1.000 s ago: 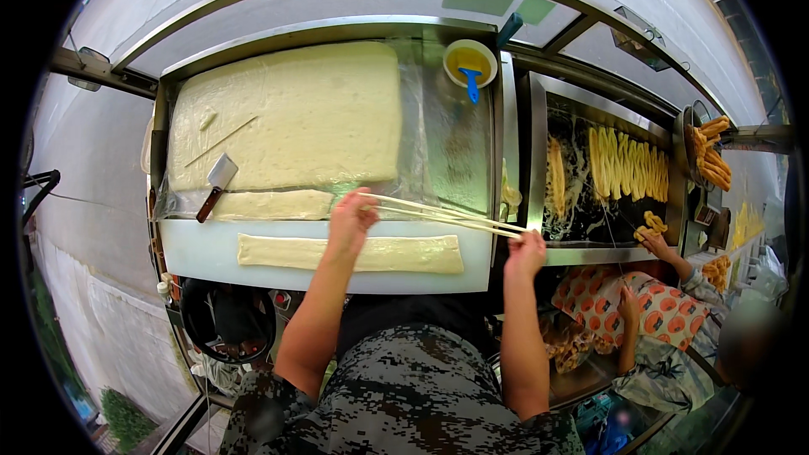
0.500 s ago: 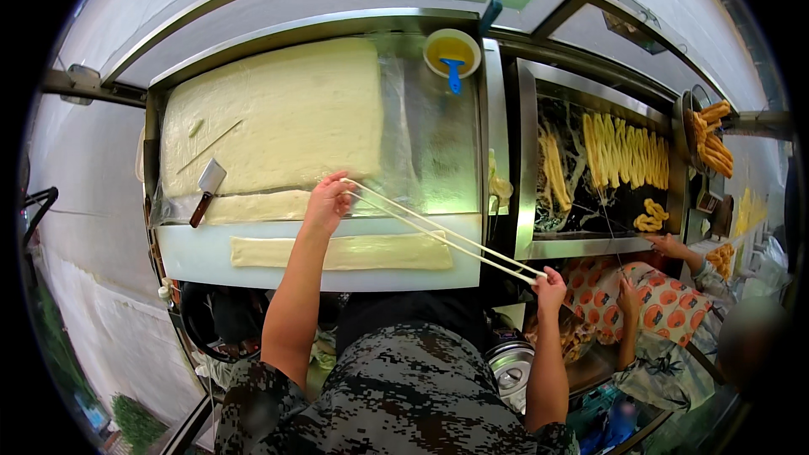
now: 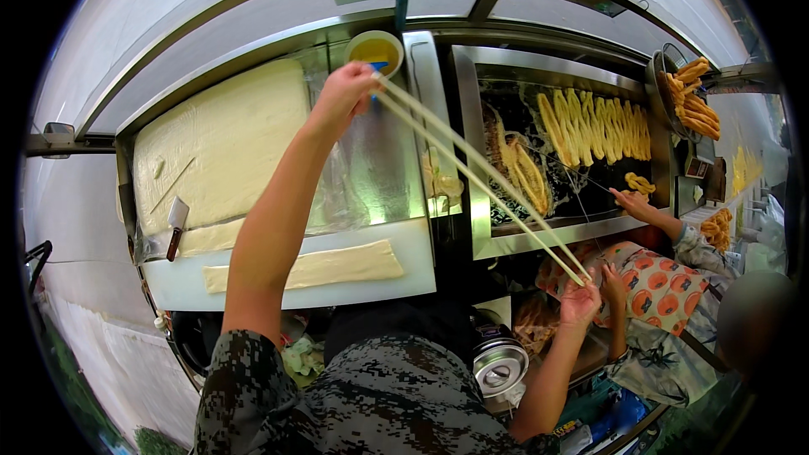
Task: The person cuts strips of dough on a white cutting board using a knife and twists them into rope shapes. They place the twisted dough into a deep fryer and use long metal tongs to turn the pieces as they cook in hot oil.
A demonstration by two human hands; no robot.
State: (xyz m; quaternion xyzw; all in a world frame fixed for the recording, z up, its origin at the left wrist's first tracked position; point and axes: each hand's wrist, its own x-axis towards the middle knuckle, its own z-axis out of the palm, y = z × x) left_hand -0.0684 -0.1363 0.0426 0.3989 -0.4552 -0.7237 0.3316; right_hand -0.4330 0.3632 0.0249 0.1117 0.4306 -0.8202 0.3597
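A long, thin strip of dough (image 3: 438, 125) is stretched between my hands as two pale strands, slanting across the gap between the work table and the fryer. Its far end is pinched in my left hand (image 3: 345, 94), raised in front of the bowl of yellow liquid (image 3: 364, 47) with a blue brush in it. The near end is gripped by the fingers of my right hand (image 3: 580, 302), low in front of the fryer. A flat dough strip (image 3: 350, 268) lies on the white board (image 3: 190, 286), partly hidden behind my left forearm.
A large dough slab (image 3: 227, 135) covers the tray; a cleaver (image 3: 177, 217) rests by its near edge. The fryer (image 3: 497, 242) holds frying dough sticks (image 3: 598, 128) in dark oil. A co-worker's hand (image 3: 634, 204) reaches over it with long thin sticks. Fried sticks (image 3: 693, 101) fill a wire basket.
Both hands have shifted, the left up toward the bowl, the right slightly rightward and down, with the dough strands drawn longer between them. My view has moved right toward the fryer.
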